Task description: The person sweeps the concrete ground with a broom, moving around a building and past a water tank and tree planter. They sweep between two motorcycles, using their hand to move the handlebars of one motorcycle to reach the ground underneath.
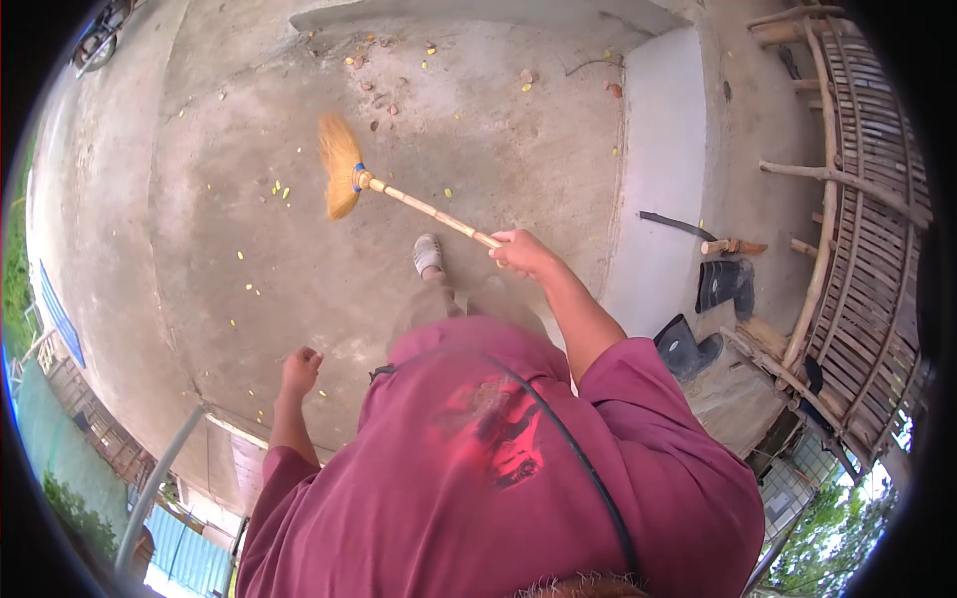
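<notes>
My right hand is wrapped round the end of the jointed, bamboo-like handle of a broom. The handle slants forward and to the left, up to a blue binding. Beyond that the golden straw head fans out over the concrete floor. My left hand hangs low at my left side, its fingers curled in with nothing showing in them. One foot in a light clog stands below the broom handle.
Yellow and brown leaves are scattered on the concrete floor. To the right, a raised ledge runs forward. Dark rubber boots stand beside a slatted wooden bench. A motorbike is at the far left.
</notes>
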`<state>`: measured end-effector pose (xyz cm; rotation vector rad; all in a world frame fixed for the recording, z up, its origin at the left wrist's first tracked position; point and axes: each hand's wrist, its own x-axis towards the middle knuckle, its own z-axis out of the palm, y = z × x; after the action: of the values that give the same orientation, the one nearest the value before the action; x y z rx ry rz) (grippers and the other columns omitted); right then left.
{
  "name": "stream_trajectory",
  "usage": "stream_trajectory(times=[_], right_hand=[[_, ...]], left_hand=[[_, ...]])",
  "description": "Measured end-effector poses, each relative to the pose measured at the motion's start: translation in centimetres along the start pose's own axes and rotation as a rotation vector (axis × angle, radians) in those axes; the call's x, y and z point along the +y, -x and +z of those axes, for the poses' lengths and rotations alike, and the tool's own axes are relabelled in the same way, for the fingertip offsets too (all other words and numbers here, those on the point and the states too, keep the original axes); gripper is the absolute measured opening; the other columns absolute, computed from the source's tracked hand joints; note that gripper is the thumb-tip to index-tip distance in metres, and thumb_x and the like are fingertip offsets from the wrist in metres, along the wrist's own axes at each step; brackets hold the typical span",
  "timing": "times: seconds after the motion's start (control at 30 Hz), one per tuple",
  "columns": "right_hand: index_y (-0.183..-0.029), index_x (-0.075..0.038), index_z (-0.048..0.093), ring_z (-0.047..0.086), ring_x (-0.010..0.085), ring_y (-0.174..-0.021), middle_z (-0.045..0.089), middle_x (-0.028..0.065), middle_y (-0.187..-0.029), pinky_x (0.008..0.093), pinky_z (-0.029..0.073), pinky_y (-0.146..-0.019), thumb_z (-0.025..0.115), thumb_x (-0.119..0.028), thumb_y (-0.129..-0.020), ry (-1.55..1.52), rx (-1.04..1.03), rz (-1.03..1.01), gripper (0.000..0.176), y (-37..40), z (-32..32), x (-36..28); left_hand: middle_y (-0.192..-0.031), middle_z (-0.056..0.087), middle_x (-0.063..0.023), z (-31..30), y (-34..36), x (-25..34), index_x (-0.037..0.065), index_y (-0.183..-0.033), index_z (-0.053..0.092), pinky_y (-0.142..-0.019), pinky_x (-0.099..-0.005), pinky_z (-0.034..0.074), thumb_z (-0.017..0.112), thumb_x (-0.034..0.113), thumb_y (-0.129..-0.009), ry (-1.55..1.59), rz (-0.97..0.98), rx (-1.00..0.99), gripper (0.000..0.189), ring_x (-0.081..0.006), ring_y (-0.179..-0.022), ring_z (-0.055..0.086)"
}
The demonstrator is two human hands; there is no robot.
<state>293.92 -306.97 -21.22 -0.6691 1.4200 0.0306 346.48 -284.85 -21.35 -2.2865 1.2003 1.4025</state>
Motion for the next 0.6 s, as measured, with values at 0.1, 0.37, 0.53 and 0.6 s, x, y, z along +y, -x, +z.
stream_trajectory(times=[0.1, 0.37, 0.53, 0.6], right_hand=[[-0.125, -0.008, 0.068, 0.046, 0.0105, -0.055, 0.057, 0.0015, -0.071, 0.0313, 0.036, -0.049, 0.065, -0.016, -0.090, 0.123, 0.182, -0.045, 0.036, 6.2, -6.7, 4.8], [-0.100, 0.004, 0.069, 0.070, 0.0416, -0.093, 0.071, 0.0270, -0.093, 0.0468, 0.054, -0.081, 0.059, -0.014, -0.084, 0.687, 0.734, 0.089, 0.026, 13.6, -26.7, 9.8], [-0.098, 0.009, 0.068, 0.071, 0.0411, -0.094, 0.071, 0.0296, -0.096, 0.0469, 0.058, -0.078, 0.057, -0.014, -0.087, 0.382, 0.878, 0.310, 0.028, 1.1, -40.3, 10.4], [-0.103, 0.007, 0.068, 0.072, 0.0392, -0.085, 0.072, 0.0274, -0.093, 0.0456, 0.057, -0.070, 0.058, -0.015, -0.089, 0.328, 0.790, 0.306, 0.028, -4.1, -44.2, 9.2]], left_hand=[[-0.083, 0.073, -0.0145, 1.1, -1.2, 1.5, 0.000, -0.102, 0.071, -0.071, -0.0382, 0.056, 0.067, 0.031, -0.093, 0.013, -0.028, -0.020, 0.033, -0.0255, -0.074, 0.072], [-0.083, 0.073, -0.0155, 2.5, -5.0, 12.6, 0.000, -0.105, 0.069, -0.071, -0.0378, 0.056, 0.068, 0.030, -0.093, 0.024, 0.025, -0.047, 0.032, -0.0247, -0.073, 0.072], [-0.085, 0.073, -0.0161, 1.9, -4.7, 26.1, -0.001, -0.104, 0.068, -0.069, -0.0369, 0.055, 0.067, 0.028, -0.094, 0.086, 0.045, 0.101, 0.030, -0.0229, -0.072, 0.071], [-0.087, 0.073, -0.0177, 1.9, -3.3, 32.0, -0.001, -0.104, 0.068, -0.071, -0.0386, 0.056, 0.067, 0.028, -0.094, 0.048, -0.003, 0.097, 0.031, -0.0263, -0.075, 0.072]])
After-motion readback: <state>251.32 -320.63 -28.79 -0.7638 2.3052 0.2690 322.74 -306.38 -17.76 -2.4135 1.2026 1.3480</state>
